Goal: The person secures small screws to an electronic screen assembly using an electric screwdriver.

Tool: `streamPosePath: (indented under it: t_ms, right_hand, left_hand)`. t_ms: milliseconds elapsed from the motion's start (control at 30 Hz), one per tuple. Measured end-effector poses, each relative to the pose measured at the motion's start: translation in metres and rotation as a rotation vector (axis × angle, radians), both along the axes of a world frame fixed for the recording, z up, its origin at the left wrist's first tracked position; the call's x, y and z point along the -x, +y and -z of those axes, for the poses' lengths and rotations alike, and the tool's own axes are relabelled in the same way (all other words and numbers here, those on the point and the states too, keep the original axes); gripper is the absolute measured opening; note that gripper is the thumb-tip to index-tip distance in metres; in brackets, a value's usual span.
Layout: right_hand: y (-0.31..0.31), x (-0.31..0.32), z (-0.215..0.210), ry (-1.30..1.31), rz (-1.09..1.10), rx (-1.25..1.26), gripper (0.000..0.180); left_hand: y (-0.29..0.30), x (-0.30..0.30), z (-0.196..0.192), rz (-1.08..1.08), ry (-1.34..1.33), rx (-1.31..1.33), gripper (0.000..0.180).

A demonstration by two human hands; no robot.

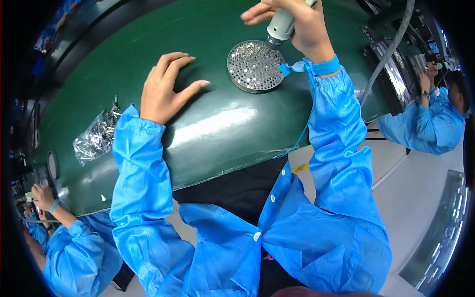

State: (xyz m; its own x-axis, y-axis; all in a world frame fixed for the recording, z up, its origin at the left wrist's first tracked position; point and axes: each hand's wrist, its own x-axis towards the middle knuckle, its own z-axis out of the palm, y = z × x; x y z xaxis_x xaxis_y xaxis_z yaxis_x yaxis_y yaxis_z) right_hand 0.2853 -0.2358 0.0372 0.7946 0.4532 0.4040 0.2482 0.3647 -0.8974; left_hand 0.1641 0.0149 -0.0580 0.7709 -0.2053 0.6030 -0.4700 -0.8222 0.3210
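My right hand [309,29], with a blue wrist strap [324,67] on it, holds a pale grey electric screwdriver [281,25]. Some of its fingers stretch out past the handle. The screwdriver's dark nose is over the upper right rim of a round dark tray [255,85] full of small holes. Small silver and white pieces sit in the tray, most thickly at its far side; they are too small to name. My left hand [166,89] rests on the green table to the left of the tray, fingers apart and holding nothing.
A clear plastic bag [94,138] of small metal parts lies open left of my left forearm. A blue cord [306,129] runs from the wrist strap to the table edge. A thick grey cable [393,47] hangs at the right. Co-workers in blue [81,255] sit on both sides.
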Motion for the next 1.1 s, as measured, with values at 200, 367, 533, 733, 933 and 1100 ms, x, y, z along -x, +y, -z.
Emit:
streamPosePath:
  t_ms: [200, 367, 533, 733, 933, 1100]
  right_hand:
    - [0.014, 0.006, 0.002, -0.002, 0.046, 0.054, 0.029]
    - [0.018, 0.004, 0.021, -0.019, -0.012, 0.026, 0.025]
    - [0.025, 0.008, 0.03, -0.019, -0.102, 0.027, 0.023]
    - [0.033, 0.01, 0.035, -0.035, -0.058, 0.016, 0.02]
    - [0.035, 0.003, 0.042, -0.027, -0.073, 0.019, 0.02]
    - [0.036, 0.008, 0.041, -0.029, -0.071, 0.021, 0.02]
  left_hand:
    - [-0.003, 0.006, 0.001, 0.036, -0.047, -0.072, 0.038]
    - [-0.002, 0.005, 0.008, 0.052, -0.059, -0.042, 0.032]
    - [-0.002, 0.005, 0.008, 0.072, 0.006, -0.039, 0.026]
    - [-0.002, 0.001, 0.011, 0.074, -0.063, -0.011, 0.021]
    - [-0.004, 0.0, 0.01, 0.08, -0.051, -0.007, 0.02]
    - [-0.006, 0.0, 0.011, 0.079, -0.051, -0.012, 0.019]
